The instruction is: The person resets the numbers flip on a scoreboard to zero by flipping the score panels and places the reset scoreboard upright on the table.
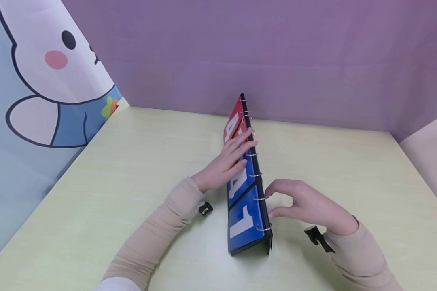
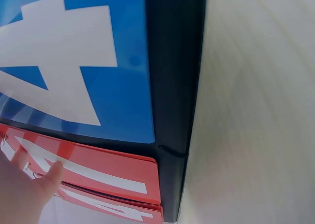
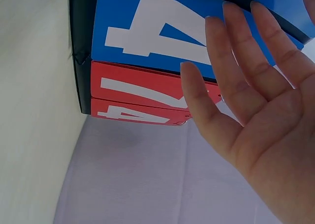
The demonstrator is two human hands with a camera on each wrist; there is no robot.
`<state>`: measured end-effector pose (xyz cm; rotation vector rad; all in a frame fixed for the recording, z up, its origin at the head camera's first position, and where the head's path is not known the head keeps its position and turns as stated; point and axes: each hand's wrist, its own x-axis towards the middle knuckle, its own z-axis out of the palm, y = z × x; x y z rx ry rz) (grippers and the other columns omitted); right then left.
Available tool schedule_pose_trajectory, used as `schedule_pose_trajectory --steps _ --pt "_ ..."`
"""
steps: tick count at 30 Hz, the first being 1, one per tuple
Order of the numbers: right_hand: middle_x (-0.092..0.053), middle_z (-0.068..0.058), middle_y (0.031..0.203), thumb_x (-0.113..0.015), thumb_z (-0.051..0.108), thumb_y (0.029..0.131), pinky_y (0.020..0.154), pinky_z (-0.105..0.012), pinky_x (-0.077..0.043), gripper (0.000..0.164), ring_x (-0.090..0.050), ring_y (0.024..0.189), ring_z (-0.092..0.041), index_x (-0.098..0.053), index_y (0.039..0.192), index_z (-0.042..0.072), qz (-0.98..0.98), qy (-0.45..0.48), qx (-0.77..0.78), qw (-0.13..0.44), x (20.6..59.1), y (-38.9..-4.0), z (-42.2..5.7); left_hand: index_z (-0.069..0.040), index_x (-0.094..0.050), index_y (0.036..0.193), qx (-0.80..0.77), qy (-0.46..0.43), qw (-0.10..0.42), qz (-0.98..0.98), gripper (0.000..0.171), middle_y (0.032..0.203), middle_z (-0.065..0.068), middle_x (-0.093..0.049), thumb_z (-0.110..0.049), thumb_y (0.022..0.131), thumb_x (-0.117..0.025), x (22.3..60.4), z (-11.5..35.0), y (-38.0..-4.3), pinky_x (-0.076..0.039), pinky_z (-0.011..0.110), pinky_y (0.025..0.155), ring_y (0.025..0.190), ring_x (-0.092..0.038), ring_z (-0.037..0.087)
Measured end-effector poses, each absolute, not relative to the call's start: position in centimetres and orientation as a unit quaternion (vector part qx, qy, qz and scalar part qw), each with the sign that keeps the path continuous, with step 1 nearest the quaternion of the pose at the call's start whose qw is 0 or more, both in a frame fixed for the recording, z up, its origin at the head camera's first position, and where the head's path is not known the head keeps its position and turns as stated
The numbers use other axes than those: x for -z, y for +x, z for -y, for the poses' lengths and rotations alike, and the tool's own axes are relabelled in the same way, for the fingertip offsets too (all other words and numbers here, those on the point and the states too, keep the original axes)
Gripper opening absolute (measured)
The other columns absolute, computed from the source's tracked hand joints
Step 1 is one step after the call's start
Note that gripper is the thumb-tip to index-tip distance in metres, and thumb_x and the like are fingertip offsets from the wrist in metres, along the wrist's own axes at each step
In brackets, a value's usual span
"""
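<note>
Left hand (image 1: 225, 163), fingers straight, lies flat against the red (image 1: 233, 121) and blue (image 1: 242, 182) number cards of the flip scoreboard (image 1: 248, 210), which stands tent-like near the middle of the table (image 1: 131, 161). Right hand (image 1: 306, 206), fingers loosely curled, holding nothing, sits just beside the ring-bound ridge (image 1: 256, 176), toward the table's near edge.

Staged tabletop booth, pale wooden table (image 1: 131, 169), purple backdrop (image 1: 276, 52), cartoon rabbit curtain (image 1: 40, 81)
</note>
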<state>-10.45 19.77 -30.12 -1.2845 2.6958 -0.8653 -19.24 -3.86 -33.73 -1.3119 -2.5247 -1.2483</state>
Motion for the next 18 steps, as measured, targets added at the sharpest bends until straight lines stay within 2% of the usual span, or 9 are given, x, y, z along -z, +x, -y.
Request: schedule_pose_trajectory --steps 8,14,18 --pt "-0.068 0.001 0.100 -0.075 0.025 0.079 0.080 -0.037 -0.053 0.031 -0.064 0.092 -0.015 -0.064 0.103 0.008 -0.866 -0.416 0.277 0.038 30.22 -10.65 -19.77 -0.020 -0.026 0.150 0.401 -0.420 0.015 0.814 0.052 0.160 -0.008 0.000 -0.027 0.100 -0.041 33.74 3.86 -19.26 -0.030 0.052 0.111 0.145 -0.004 0.015" --pt "-0.065 0.010 0.092 -0.076 0.027 0.078 0.073 -0.030 -0.052 0.026 -0.060 0.083 -0.006 -0.062 0.095 0.014 -0.867 -0.411 0.279 0.031 30.43 -10.88 -20.17 -0.020 -0.026 0.150 0.401 -0.420 0.017 0.814 0.052 0.160 -0.008 0.000 -0.028 0.101 -0.040 33.77 3.85 -19.23 -0.029 0.053 0.111 0.145 -0.004 0.015" --pt "-0.060 0.014 0.083 -0.075 0.032 0.079 0.066 -0.023 -0.047 0.024 -0.053 0.074 -0.001 -0.060 0.089 0.017 -0.876 -0.394 0.271 0.053 30.11 -10.92 -20.64 -0.021 -0.026 0.150 0.400 -0.420 0.018 0.814 0.051 0.160 -0.008 0.000 -0.027 0.101 -0.040 33.77 3.80 -19.22 -0.029 0.053 0.111 0.145 -0.004 0.015"
